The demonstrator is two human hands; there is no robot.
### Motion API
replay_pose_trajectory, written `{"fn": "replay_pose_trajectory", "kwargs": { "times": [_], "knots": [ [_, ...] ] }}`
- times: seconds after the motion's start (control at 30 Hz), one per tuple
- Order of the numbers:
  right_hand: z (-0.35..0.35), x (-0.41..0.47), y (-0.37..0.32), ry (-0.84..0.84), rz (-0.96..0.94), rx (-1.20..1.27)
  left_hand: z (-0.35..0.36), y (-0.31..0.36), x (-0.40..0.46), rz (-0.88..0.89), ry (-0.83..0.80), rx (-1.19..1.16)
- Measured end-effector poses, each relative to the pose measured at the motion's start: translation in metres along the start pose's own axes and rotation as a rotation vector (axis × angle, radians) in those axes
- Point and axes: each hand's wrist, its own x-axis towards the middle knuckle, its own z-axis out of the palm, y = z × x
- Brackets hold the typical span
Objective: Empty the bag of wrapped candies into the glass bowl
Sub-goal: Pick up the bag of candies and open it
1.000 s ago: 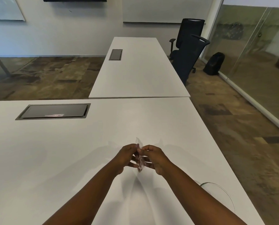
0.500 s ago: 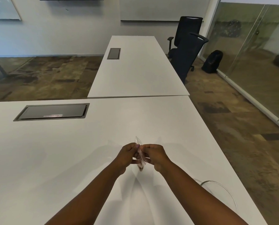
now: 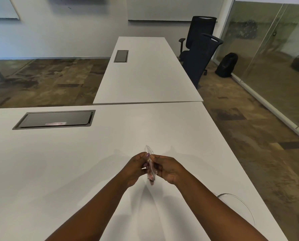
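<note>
A small clear plastic bag (image 3: 150, 168) with pinkish wrapped candies at its bottom hangs upright above the white table (image 3: 75, 162). My left hand (image 3: 136, 167) pinches its top edge from the left. My right hand (image 3: 167, 168) pinches the same edge from the right. The fingertips of both hands meet at the bag's mouth. The glass bowl (image 3: 241, 204) stands on the table at the lower right. Only part of its clear rim shows, the rest hidden behind my right forearm.
A black cable hatch (image 3: 54, 119) is set into the table at the far left. A second white table (image 3: 145, 72) adjoins the far edge. Two black office chairs (image 3: 201, 49) and a black backpack (image 3: 227, 65) stand by the glass wall on the right.
Both hands have stayed on the bag's top edge, with only small finger shifts. The view has tilted slightly, so more of the bowl's rim shows.
</note>
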Motion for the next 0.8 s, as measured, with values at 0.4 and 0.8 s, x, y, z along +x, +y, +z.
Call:
{"fn": "replay_pose_trajectory", "kwargs": {
  "times": [0.4, 0.8],
  "knots": [
    [-0.001, 0.003, -0.001, -0.056, -0.002, 0.074, -0.004, 0.001, 0.0, 0.03, -0.042, -0.038],
    [-0.008, 0.011, 0.002, 0.386, -0.366, -0.623, -0.003, 0.011, 0.007, -0.03, 0.285, 0.576]
  ]
}}
